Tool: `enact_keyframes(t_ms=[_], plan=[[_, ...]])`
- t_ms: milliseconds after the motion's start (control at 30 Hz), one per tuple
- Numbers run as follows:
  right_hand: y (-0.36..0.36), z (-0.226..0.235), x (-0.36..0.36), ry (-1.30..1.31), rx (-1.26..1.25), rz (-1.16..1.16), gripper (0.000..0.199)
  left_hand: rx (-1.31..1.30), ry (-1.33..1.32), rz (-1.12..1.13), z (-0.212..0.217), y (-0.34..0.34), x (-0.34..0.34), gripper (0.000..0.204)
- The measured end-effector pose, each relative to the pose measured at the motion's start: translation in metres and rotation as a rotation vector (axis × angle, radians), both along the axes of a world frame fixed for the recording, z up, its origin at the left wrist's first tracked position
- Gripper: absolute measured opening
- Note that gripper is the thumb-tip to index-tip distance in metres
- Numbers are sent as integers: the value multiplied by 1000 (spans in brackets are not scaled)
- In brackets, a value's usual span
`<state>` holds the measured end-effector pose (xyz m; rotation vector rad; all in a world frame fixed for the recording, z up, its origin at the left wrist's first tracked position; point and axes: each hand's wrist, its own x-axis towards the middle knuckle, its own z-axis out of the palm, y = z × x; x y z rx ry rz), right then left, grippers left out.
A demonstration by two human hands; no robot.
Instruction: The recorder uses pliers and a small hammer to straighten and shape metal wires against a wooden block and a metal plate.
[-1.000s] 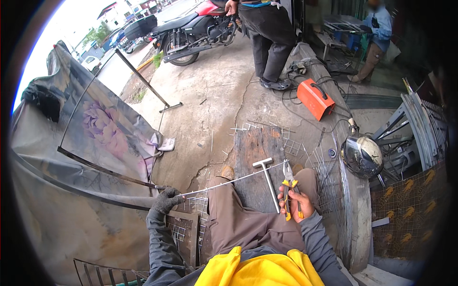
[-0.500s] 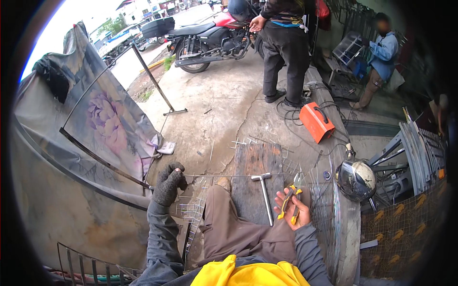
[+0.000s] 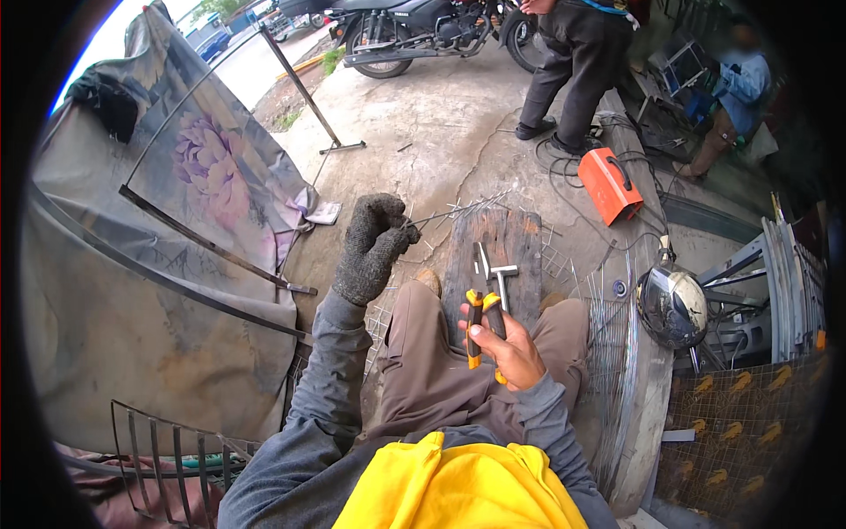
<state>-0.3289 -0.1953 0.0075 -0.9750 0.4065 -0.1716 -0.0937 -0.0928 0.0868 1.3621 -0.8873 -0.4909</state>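
My left hand [image 3: 374,251], in a dark grey knit glove, is raised over my left knee. Its fingertips pinch a thin metal rod [image 3: 441,215], which slants up to the right toward the far end of a worn wooden plank [image 3: 520,231]. In my bare right hand [image 3: 518,354] I grip pliers [image 3: 476,322] by their yellow-and-black handles. The handles are spread, and the jaws point away from me over the plank. Partly hidden behind the pliers, a steel T-shaped tool [image 3: 503,273] lies on the plank between my legs.
Thin rods [image 3: 608,370] lie in a bundle right of my knee, beside a dark helmet [image 3: 671,304]. An orange box with a handle [image 3: 610,187] stands ahead, cables around it. A person [image 3: 577,70] stands behind it, near a motorcycle [image 3: 423,31]. A draped flowered cloth [image 3: 207,167] hangs left.
My left hand has risen and come inward, so the rod now tilts up to the right. The pliers have swung left, jaws now over the plank. The whole view has shifted somewhat.
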Motion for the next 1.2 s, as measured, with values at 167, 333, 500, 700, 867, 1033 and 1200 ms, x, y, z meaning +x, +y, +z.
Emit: enact_keyframes(t_ms=[167,333,500,700,867,1033,1200], plan=[[22,16,20,34,-89,101,50,-46,62,-36,-16,4,-16,27],[32,7,17,80,-50,113,49,-1,104,-16,-38,12,-25,24],[32,8,13,65,-3,145,50,21,89,-89,-48,20,-22,25],[35,16,8,82,-24,111,43,35,48,-130,-47,23,-27,29],[39,12,4,86,-40,203,41,115,-34,-68,-33,33,-32,28],[49,2,-5,31,67,193,43,43,50,-153,-29,33,-51,19],[47,2,-16,77,21,237,50,198,-117,-124,-32,28,-56,18]])
